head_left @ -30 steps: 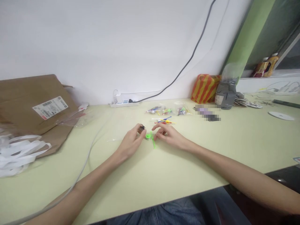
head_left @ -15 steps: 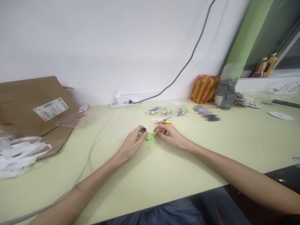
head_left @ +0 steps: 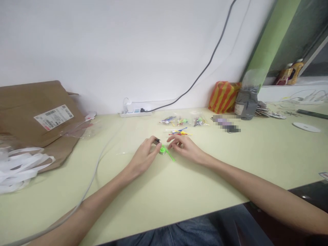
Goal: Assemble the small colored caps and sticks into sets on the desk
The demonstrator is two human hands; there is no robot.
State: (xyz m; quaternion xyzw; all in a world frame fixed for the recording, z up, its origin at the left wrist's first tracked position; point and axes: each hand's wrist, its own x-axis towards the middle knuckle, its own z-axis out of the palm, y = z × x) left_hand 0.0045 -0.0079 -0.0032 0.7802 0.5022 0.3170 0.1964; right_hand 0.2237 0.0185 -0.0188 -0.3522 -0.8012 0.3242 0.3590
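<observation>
My left hand [head_left: 143, 156] pinches a small dark block [head_left: 156, 140], possibly a tiny motor, at its fingertips on the pale green table [head_left: 205, 174]. Right beside the block sits a bright green plastic hub [head_left: 162, 149], with a thin green blade [head_left: 169, 155] pointing toward the lower right. My right hand [head_left: 184, 147] rests close by, its curled fingertips just right of the hub and nothing visible in them. Just beyond the hands lie loose red, yellow and blue plastic parts [head_left: 178, 132].
Small plastic bags of coloured parts [head_left: 183, 120] lie along the back. At the left are a brown cardboard mailer [head_left: 38, 126], white strips [head_left: 20, 171] and a pale cable [head_left: 98, 164]. A power strip [head_left: 134, 113], striped bag [head_left: 224, 97] and grey pouch [head_left: 246, 104] stand by the wall.
The green blade has swung around the hub, from pointing down to pointing lower right. Both hands stay nearly in place around the hub.
</observation>
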